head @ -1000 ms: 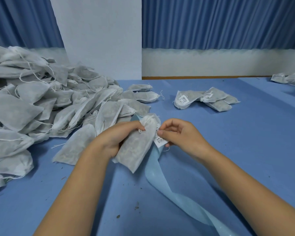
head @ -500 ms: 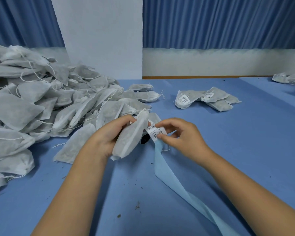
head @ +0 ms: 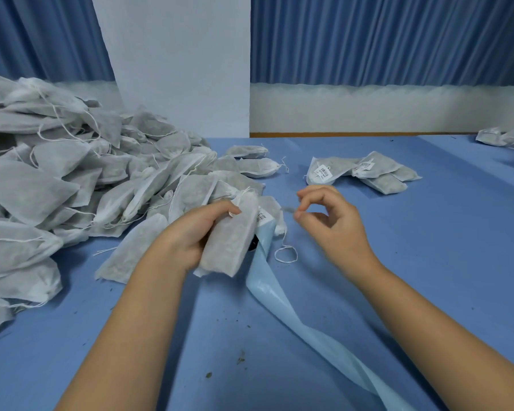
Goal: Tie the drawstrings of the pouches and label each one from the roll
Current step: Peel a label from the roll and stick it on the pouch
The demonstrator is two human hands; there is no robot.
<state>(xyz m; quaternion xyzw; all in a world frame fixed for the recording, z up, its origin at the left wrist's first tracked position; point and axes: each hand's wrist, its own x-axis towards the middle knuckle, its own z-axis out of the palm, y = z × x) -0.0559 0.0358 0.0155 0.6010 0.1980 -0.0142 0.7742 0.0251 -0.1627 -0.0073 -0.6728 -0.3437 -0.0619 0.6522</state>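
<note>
left grip [head: 187, 232] clasps the pouch [head: 232, 241] steady for labelling; right grip [head: 333, 229] pinches a blurred scrap [head: 288, 209], probably a label.

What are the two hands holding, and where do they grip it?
Left hand grips a white fabric drawstring pouch around its upper half. Right hand pinches a small blurred pale scrap, perhaps a label.

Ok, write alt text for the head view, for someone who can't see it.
A person's left hand grips a filled grey-white fabric drawstring pouch while the right hand pinches a small, blurred white label near a pale blue backing strip on a blue table. A big heap of similar pouches lies left; a few labelled pouches lie beyond.
</note>
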